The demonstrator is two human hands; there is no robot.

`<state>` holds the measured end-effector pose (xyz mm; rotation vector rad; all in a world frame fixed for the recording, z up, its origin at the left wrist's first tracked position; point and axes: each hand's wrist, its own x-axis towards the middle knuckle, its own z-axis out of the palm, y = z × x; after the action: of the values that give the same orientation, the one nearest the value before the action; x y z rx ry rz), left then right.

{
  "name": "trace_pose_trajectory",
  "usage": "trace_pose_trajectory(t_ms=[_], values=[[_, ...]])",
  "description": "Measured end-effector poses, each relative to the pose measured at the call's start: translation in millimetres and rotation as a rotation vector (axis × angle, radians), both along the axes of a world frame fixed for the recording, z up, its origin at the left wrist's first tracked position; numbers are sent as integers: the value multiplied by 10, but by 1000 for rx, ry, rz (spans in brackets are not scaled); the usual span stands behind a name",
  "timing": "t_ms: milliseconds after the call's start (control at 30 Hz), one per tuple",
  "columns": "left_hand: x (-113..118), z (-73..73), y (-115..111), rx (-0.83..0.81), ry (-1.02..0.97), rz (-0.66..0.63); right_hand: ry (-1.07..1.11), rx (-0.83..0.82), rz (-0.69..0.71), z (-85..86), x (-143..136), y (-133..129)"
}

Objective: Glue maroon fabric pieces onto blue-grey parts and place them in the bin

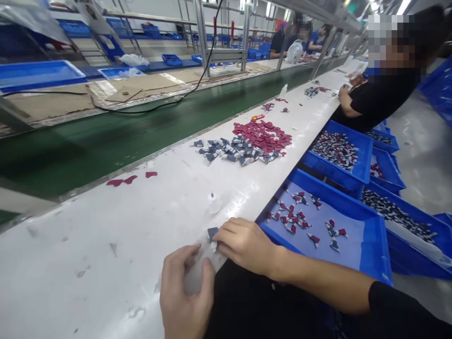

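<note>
Near the table's front edge, my right hand (243,245) is closed on a small grey and white plastic piece (212,233), its fingertips covering part of it. Just left of it, my left hand (187,287) is held with thumb and fingers apart in a curve, nothing between them. A small clear bottle with a dark tip (213,203) stands on the white table (141,226) beyond my hands. Farther along lie a heap of grey and white pieces (229,149) and a heap of dark red pieces (263,134).
Loose red pieces (129,180) lie by the far edge. To my right, a blue tray (383,249) holds joined red and grey pieces on a sheet; other blue trays (365,162) stand behind it. A co-worker (391,89) sits farther along the table. A green conveyor belt (141,132) runs alongside.
</note>
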<state>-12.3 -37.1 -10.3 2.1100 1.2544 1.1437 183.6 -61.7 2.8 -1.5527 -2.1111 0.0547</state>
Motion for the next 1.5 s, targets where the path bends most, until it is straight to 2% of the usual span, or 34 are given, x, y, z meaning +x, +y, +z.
trace_pose_trajectory(t_ms=[100, 167, 200, 300, 333, 367, 467, 533, 700, 800, 900, 1000, 1067, 1133, 1233, 1367, 1433, 1500], values=[[-98, 49, -41, 15, 52, 69, 132, 7, 120, -56, -196, -50], [-170, 69, -71, 10, 125, 95, 279, -6, 128, -43, -206, -74], [-202, 71, -85, -7, 167, 108, 370, -19, 60, -32, -173, -73], [-256, 46, -121, -67, 269, 129, 587, -78, -328, -23, 23, 43], [-257, 31, -130, -73, 277, 149, 613, -102, -412, -30, 92, 120], [-248, 17, -136, -78, 280, 168, 624, -123, -437, -38, 150, 207], [-203, -11, -132, -90, 282, 215, 679, -189, -305, -36, 229, 449], [-185, -13, -110, -95, 290, 207, 784, -230, -199, 18, 214, 518], [-243, 55, -80, -95, 286, 164, 918, -325, -11, 275, 187, 355], [-268, 109, -128, -120, 244, 222, 1066, -358, -44, 366, 188, 226], [-233, 116, -189, -116, 252, 316, 1353, -350, -112, 362, 92, 187], [-186, 75, -199, -102, 294, 333, 1680, -401, -160, 303, -79, 270], [-189, 50, -170, -120, 278, 313, 1819, -461, -146, 256, -186, 368], [-228, 44, -134, -149, 253, 259, 1832, -515, -105, 213, -272, 462], [-301, 66, -124, -167, 258, 182, 1641, -500, -70, 144, -365, 541], [-268, 71, -185, -141, 273, 244, 1329, -279, -93, 19, -428, 523], [-212, 51, -201, -111, 280, 314, 1215, -222, -96, -37, -432, 492], [-168, 33, -203, -101, 300, 327, 1110, -207, -104, -65, -429, 462]])
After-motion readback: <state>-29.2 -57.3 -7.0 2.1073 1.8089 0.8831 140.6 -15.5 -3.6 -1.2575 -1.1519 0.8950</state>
